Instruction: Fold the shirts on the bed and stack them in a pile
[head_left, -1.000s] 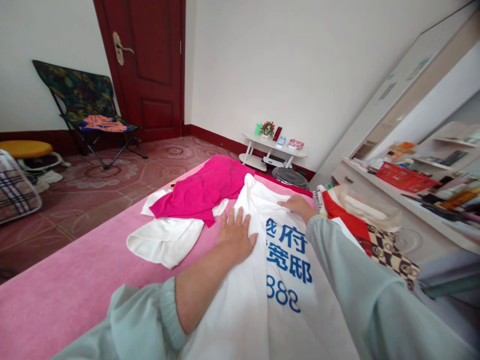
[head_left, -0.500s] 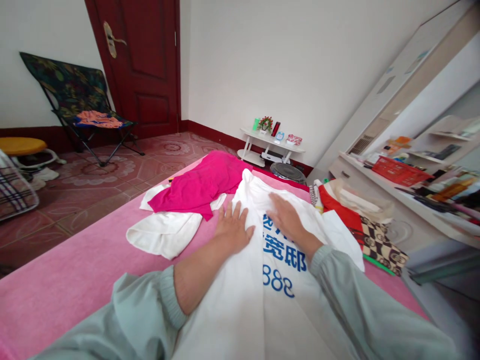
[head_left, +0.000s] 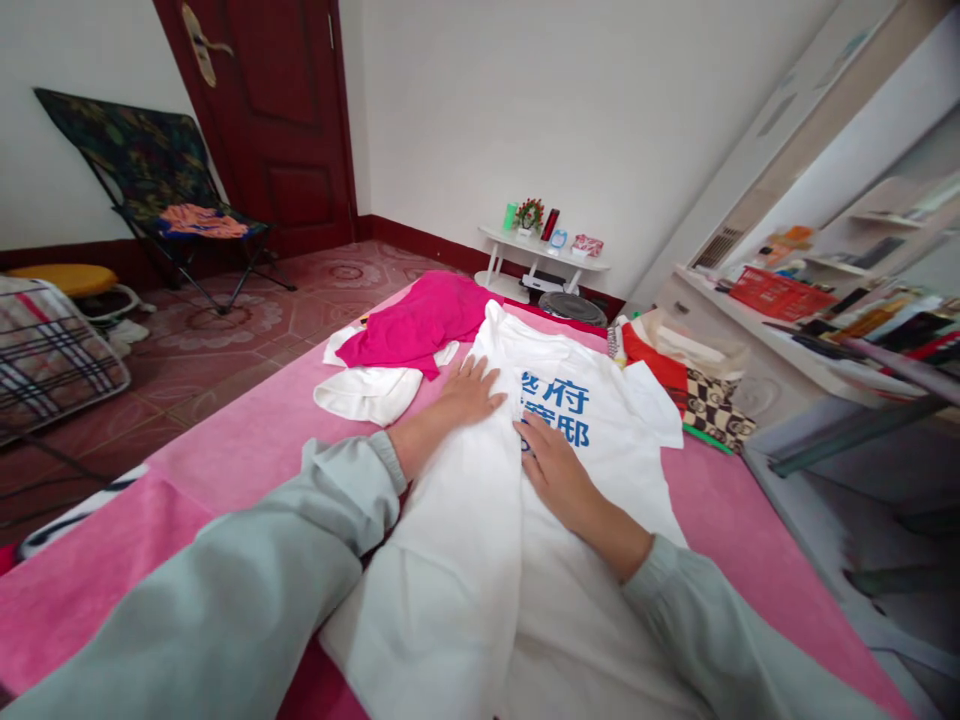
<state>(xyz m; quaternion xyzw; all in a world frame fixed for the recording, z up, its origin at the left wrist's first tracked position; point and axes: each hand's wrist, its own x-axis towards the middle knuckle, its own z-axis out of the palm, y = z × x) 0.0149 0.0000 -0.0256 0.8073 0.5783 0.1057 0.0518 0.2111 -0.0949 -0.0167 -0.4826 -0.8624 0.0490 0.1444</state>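
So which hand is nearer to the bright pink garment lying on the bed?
Left. The left hand lies flat on the white T-shirt close beside the pink garment; the right hand rests on the shirt's blue print, farther away.

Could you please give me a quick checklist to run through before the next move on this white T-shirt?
1. White T-shirt lies spread on the pink bed cover: ok.
2. Left hand rests flat on the shirt's left edge: ok.
3. Right hand lies flat on the shirt, covering part of the blue print: ok.
4. Cloth free of wrinkles: not ok, a lengthwise fold runs down the middle below the hands.
5. Magenta garment and the small white garment lie clear of the shirt: cannot tell at the magenta edge by the collar.
6. Right sleeve clear of the checkered bag: ok, a narrow gap shows.
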